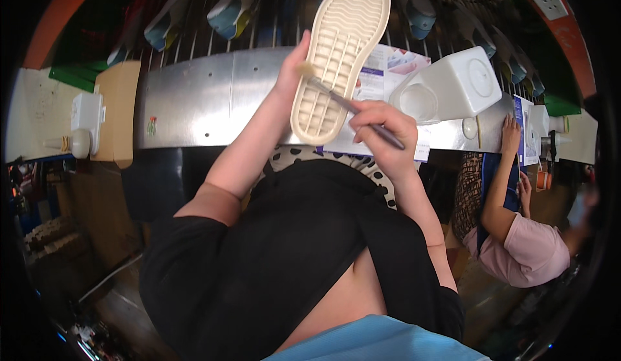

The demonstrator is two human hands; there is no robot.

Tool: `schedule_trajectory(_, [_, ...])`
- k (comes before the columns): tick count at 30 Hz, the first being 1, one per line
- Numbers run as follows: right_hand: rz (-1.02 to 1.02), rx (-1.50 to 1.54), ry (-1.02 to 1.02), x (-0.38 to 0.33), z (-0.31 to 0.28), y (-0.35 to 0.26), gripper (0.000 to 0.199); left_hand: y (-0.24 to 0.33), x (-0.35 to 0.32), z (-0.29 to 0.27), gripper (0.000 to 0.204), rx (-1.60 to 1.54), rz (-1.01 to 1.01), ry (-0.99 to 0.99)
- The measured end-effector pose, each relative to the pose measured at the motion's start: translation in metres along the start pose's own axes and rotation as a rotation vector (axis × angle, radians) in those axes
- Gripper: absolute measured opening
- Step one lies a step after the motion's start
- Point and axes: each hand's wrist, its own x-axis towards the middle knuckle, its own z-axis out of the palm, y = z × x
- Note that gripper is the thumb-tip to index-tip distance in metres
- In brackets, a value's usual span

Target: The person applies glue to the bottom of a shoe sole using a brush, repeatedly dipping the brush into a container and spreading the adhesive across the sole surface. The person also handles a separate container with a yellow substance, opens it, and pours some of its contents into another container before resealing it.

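A cream shoe sole [351, 32] with a grid-and-wave tread is held up over the metal work table, tread facing me. My left hand [292, 70] grips it by its left edge, with the fingers mostly hidden behind it. My right hand [388, 134] is closed round the dark handle of a slim brush [337, 99]. The brush lies slantwise across the front of the sole. Its pale bristles sit at the sole's left edge, close to my left hand; whether they touch the sole I cannot tell.
Right of the sole, a white plastic container [456, 79] stands on printed sheets [404, 60] on the metal table [194, 96]. Beyond, several grey-blue shoes [234, 8] rest on a rack of metal bars. At right, a person in a pink top [533, 248] reaches onto the table. A cardboard box [119, 115] is at left.
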Motion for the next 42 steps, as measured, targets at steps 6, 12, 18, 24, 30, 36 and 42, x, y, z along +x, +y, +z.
schedule_trajectory(6, [0.059,0.098,-0.209,-0.008,-0.006,-0.009,0.017,0.022,-0.003,0.004,0.075,0.021,0.059,0.177])
schedule_trajectory(12, [0.021,-0.124,-0.53,0.019,-0.023,-0.01,0.019,0.031,-0.001,0.007,0.067,0.002,0.004,0.108])
schedule_trajectory(18, [0.002,-0.124,-0.647,0.039,-0.024,-0.017,0.024,0.026,0.003,0.012,0.057,0.006,-0.188,0.201])
schedule_trajectory(24, [0.077,0.033,-0.138,0.016,-0.105,-0.033,0.013,0.04,-0.027,0.0,0.065,0.051,-0.269,0.268])
schedule_trajectory(30, [0.388,-0.369,0.273,-0.016,-0.157,0.0,0.006,0.054,-0.119,-0.013,0.104,0.077,0.058,0.183])
schedule_trajectory(36, [0.492,-0.438,0.267,0.0,-0.135,0.032,0.013,0.062,-0.166,0.004,0.136,0.262,0.085,0.168])
schedule_trajectory(42, [0.213,-0.471,0.606,0.005,-0.133,0.03,0.025,0.078,-0.163,0.053,0.134,0.324,0.356,-0.035])
